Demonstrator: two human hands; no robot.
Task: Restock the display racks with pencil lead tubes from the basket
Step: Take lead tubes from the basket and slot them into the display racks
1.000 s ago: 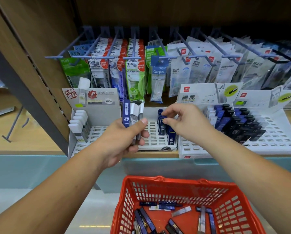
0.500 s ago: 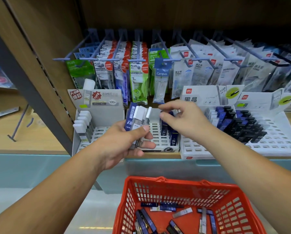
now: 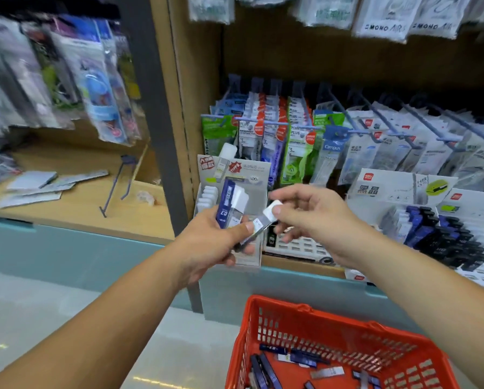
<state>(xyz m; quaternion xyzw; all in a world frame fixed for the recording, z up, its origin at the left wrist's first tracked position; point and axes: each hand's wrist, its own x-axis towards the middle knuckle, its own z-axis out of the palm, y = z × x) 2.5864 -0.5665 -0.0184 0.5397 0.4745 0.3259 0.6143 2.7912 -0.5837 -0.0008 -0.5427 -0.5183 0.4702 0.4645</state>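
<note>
wooden shelving (image 3: 75,214) at the back, split by a grey upright (image 3: 153,136); goods at far left too blurred to tell. glossy flat packets (image 3: 297,144) in green, white and blue, hanging from blue pegs along the far wall.

three white plastic racks side by side along the shelf edge. left display rack (image 3: 252,189) with a grey printed card back, holding a short row of white-capped tubes (image 3: 207,193) upright at its left side. middle rack (image 3: 299,245), a gridded white tray, mostly hidden behind the grips. right display rack (image 3: 398,189) with white printed cards, packed with slim dark blue and black tubes (image 3: 448,240) leaning in rows.

near and low, a red basket (image 3: 333,338) of perforated plastic, rectangular, with loose pencil lead tubes (image 3: 264,370) lying flat on its floor, mostly dark blue, a few clear.

left grip (image 3: 207,245) in front of the left rack, curled round a small bundle of tubes (image 3: 229,203): one dark blue with white lettering, others clear with square white caps, held roughly upright. right grip (image 3: 316,217) just right of it, thumb and forefinger pinching the white cap end of a single clear tube (image 3: 260,222), tilted, its lower end under the left thumb.

further left on the wood, a loose blue peg hook (image 3: 117,186) and some flat grey cards (image 3: 33,186).
</note>
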